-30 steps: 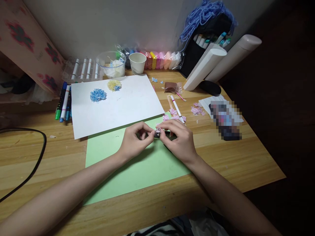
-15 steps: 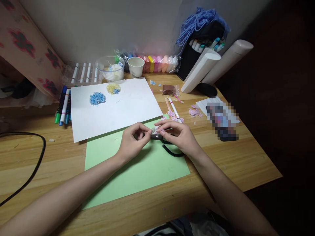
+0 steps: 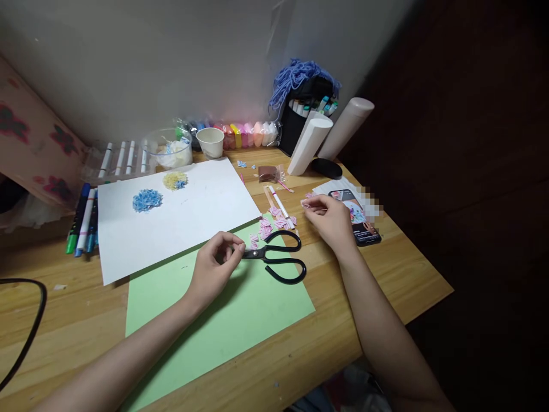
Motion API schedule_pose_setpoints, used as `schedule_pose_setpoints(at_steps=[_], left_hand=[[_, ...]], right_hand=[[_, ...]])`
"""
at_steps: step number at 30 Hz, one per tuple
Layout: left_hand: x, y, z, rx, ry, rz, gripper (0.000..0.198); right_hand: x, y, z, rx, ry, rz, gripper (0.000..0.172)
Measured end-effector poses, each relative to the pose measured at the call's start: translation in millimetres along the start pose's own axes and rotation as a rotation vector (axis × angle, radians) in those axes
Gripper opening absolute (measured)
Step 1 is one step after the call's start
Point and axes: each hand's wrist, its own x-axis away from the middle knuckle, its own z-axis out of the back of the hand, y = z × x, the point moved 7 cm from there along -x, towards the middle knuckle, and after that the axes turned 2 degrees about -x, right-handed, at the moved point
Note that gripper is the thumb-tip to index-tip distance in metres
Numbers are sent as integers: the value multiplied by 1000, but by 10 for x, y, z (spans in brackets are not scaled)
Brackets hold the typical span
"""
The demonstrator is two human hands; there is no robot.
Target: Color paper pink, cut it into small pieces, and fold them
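Black scissors [image 3: 278, 260] lie unheld, freeing both hands: left hand [image 3: 214, 269] pinched at blade tip, contents unclear; right hand [image 3: 332, 220] pinching pink scrap [image 3: 306, 200], 2 o'clock of scissors.

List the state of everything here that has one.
scissors: blades shut, lying flat on the green paper
left hand: fingers pinched shut at the scissor tips
right hand: fingertips at the pink scraps, grip unclear
phone: face up, screen lit
paper cup: upright
white sheet: flat, overlapping the green paper
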Motion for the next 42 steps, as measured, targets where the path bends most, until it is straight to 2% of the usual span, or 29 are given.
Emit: schedule_pose_setpoints(at_steps=[3,6,8,10,11,17,20,23,28,31,34,37,42], left_hand=[[-7,-8,-6,-12,-7,10,19],[-3,-27,-3,-20,-6,21,20],[2,-34,-1,-20,-9,23,20],[7,-36,2,-17,-11,21,21],[8,-38,4,-15,-11,21,21],[10,-41,8,-16,-22,18,21],[6,-37,4,-21,-25,16,21],[2,-34,-5,-21,-25,12,20],[9,-22,-14,-25,-34,-5,17],[12,-6,-19,-32,-48,-17,18],[11,9,-36,-34,-68,-27,20],[13,24,-47,-30,-69,-35,21],[22,33,-57,6,-63,-54,20]], right_hand=[[-100,128,82,181,28,49,24],[-77,31,72,346,57,207,42],[-21,-85,34,394,65,299,34],[42,-193,-19,386,66,365,12],[72,-237,-59,374,56,391,7],[172,-331,-458,391,-76,451,8],[159,-325,-595,484,-73,445,6],[135,-328,-612,510,-45,438,9],[170,-401,-476,274,-6,395,9],[245,-416,-481,-27,-106,275,8],[378,-454,-590,-259,-257,172,11],[529,-568,-684,-325,-353,211,9],[676,-704,-750,-252,-400,314,6]])
